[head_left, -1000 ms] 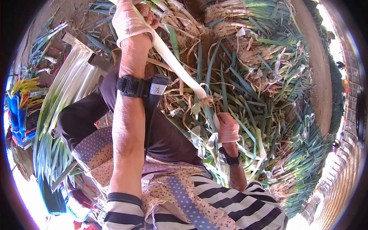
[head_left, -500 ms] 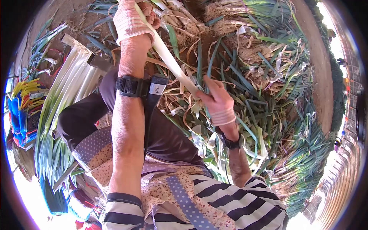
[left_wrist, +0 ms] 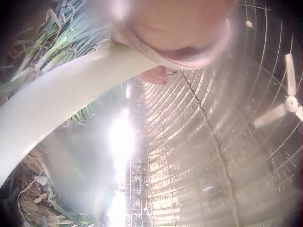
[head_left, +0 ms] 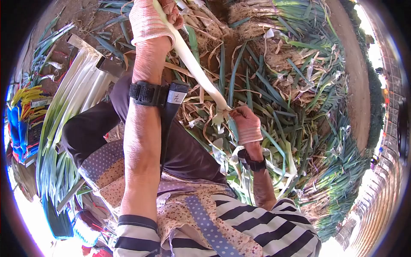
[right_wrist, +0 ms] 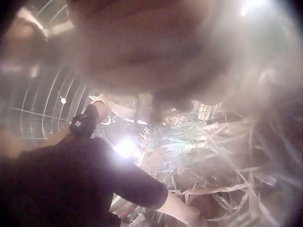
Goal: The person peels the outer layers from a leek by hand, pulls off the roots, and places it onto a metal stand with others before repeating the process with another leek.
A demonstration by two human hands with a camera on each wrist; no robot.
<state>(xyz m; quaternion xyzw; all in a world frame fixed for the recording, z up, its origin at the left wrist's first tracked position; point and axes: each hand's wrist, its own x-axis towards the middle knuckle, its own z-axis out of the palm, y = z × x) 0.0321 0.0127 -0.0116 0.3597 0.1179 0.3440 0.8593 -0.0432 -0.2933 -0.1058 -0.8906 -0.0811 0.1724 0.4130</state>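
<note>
My left hand [head_left: 152,21], in a pinkish wrist band, grips a large green onion [head_left: 195,64] at the top of the head view. Its long white stalk slants down to the right, bending a little near the root end. There, my right hand [head_left: 247,124] has curled fingers pinching at the roots; the fingertips are partly hidden. Close up in the left wrist view, the white stalk [left_wrist: 57,94] crosses from the left edge to beneath my hand [left_wrist: 175,28]. My right hand [right_wrist: 151,47] is a dark blur in the right wrist view.
Peeled green onions [head_left: 70,98] lie side by side in a metal frame [head_left: 109,66] at left. Heaps of unpeeled onions [head_left: 291,55] fill the right, with loose leaves and husks [head_left: 257,171] below my right hand. Blue and yellow ties [head_left: 19,128] hang far left.
My right hand rose from the loose leaves to the onion's lower stalk, then slid down to the root end and curled its fingers. The left hand keeps its grip, nearly still.
</note>
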